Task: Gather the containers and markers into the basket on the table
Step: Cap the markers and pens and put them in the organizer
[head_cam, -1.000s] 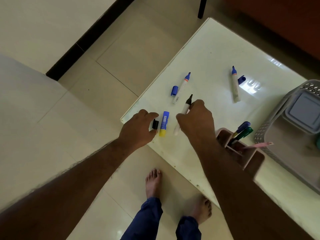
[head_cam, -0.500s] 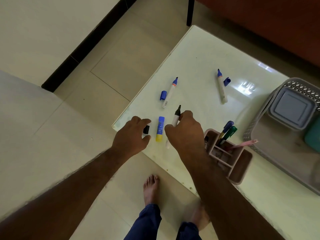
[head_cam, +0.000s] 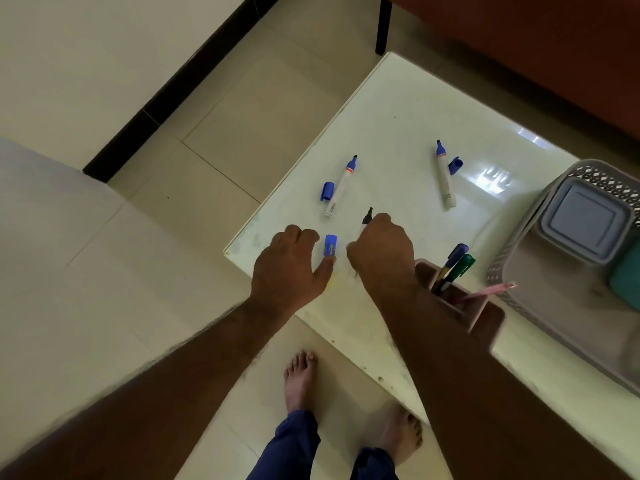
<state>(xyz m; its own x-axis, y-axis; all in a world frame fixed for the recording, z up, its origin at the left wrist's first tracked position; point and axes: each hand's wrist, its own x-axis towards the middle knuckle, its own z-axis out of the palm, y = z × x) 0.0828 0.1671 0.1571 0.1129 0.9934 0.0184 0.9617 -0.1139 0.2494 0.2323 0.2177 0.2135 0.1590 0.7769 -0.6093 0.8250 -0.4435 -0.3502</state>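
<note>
Right hand point(head_cam: 379, 251) grips the black marker point(head_cam: 367, 216), uncapped tip poking out at 12 o'clock past the knuckles, barrel hidden inside the curled fingers. Left hand point(head_cam: 289, 268) sits just at 9 o'clock of it, fingers curled under, thumb stretched toward the blue-and-yellow glue stick point(head_cam: 329, 245) that lies between the two hands; whether a black cap is tucked in those fingers cannot be told, they hide it. Both hands work near the 7 o'clock corner of the white table point(head_cam: 398, 133). Step in hand, by my reading: capping the black marker before it is stowed. Two more markers lie open: a blue one point(head_cam: 341, 185) at 11 o'clock of the hands with its cap point(head_cam: 327, 191) just beside, and another blue one point(head_cam: 445, 174) at 1 o'clock with its cap point(head_cam: 455, 165) touching or nearly so. Pink organiser point(head_cam: 485, 317) at 4 o'clock of the right hand holds a blue and a green pen upright. Grey basket point(head_cam: 512, 258) stands at 3 o'clock at the table's edge, a grey lidded container point(head_cam: 585, 223) and something teal already inside. Next move calls for bringing cap and tip into line, pressing home, then carrying the marker across to the basket; the loose pairs, glue stick and organiser remain to gather.
</note>
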